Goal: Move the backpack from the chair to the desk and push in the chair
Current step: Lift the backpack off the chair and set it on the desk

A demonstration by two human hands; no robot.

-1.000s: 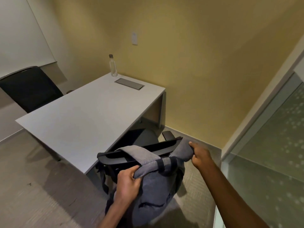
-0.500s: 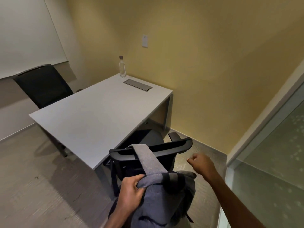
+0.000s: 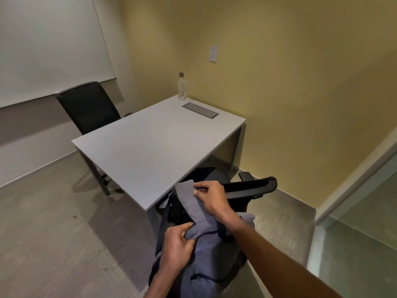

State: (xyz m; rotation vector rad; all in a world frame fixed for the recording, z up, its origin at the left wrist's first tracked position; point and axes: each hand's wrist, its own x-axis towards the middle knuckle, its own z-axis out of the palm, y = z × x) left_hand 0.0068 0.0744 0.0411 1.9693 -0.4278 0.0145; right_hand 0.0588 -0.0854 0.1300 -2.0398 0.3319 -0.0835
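Since a moment ago the right hand (image 3: 211, 195) has been crossing onto the strap looped over the chair (image 3: 250, 187) back, fingers pinching it, while the left hand (image 3: 177, 247), clenching the top, is holding the backpack (image 3: 206, 252) hanging upright, long axis vertical, just below the table (image 3: 150, 147) edge.

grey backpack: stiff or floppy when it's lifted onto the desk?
Probably floppy: the backpack fabric bunches in the left hand, and its strap drapes over the chair back under the right hand. Likely to sag.
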